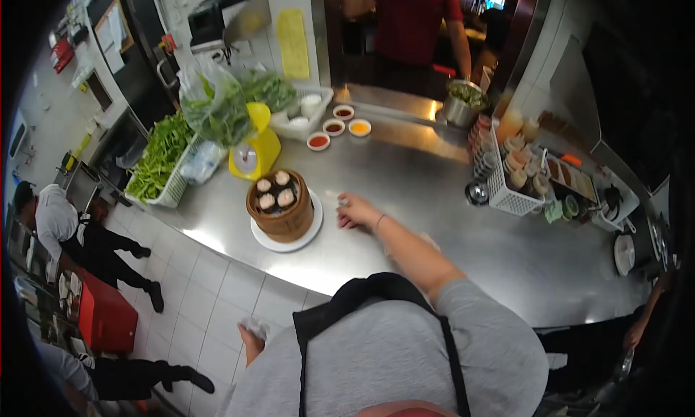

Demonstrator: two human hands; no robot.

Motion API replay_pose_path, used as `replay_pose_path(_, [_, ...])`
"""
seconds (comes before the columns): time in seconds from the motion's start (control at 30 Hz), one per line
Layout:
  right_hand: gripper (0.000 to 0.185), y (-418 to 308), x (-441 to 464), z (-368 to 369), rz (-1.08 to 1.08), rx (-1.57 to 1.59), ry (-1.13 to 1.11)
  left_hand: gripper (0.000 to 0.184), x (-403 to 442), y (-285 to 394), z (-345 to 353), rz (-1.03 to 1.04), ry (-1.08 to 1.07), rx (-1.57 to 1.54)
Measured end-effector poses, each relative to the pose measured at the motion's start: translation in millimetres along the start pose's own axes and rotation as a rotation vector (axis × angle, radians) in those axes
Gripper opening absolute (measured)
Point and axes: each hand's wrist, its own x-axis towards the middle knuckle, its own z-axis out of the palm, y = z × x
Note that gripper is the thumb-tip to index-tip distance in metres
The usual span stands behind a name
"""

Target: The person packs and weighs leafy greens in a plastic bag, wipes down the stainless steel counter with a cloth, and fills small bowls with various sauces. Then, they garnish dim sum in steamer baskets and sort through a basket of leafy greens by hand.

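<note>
- On the counter (405, 171), in the head view, the steamer (288, 218) is set upright on a white plate (272, 244), near the counter's front edge; four dumplings (275, 189) are held inside it, open to view.
- Just to the right of the plate, the right hand (355, 211) is held over the counter, apart from the steamer; its fingers are partly curled, but whether anything is gripped cannot be told.
- Beyond the counter's edge, the left hand (252, 339) is lowered over the tiled floor; a pale, see-through wrap (256, 326) is seen at its fingers, but whether it is grasped or worn cannot be told.
- Behind the steamer, a yellow scale (259, 148) is placed, flanked by bagged greens (211, 107) and a basket (174, 192) filled with leaves.
- Near the pass, four sauce dishes (334, 128) are grouped beside a white tray (316, 114); farther right, a metal pot (460, 113) is filled with greens.
- At the right, cups and bottles are packed in a white basket (509, 198).
- Past the pass, a person in red (411, 26) is partly seen; at the left, two co-workers (90, 247) are seen.
</note>
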Motion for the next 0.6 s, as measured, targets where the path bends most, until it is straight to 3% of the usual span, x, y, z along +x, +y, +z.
replay_pose_path(0.07, [0.051, 2.5, 18.5, 30.8, 0.027, 0.181, -0.027, 0.06, 39.4, -11.4, -42.7, -0.14, -0.159, -0.144])
replay_pose_path(0.17, [0.042, -3.4, 25.5, 52.0, -0.068, 0.05, 0.108, 0.06, 34.8, -18.1, -57.8, -0.066, -0.1, -0.139])
replay_pose_path(0.23, [0.036, -6.6, 27.7, 51.9, -0.057, 0.032, 0.121, 0.058, 27.7, -27.4, -73.9, 0.116, -0.238, -0.025])
replay_pose_path(0.33, [0.03, -6.5, 26.0, 46.8, -0.036, 0.021, 0.156, 0.056, 22.6, -28.3, -82.7, -0.021, -0.121, -0.064])
replay_pose_path(0.5, [0.034, 8.3, 1.1, 5.7, -0.042, 0.026, 0.272, 0.054, 12.2, -27.4, -63.6, -0.101, -0.076, -0.024])
replay_pose_path(0.6, [0.034, 24.5, -20.1, -32.9, -0.055, 0.062, 0.341, 0.053, 14.2, 7.7, -29.3, 0.051, -0.127, 0.016])
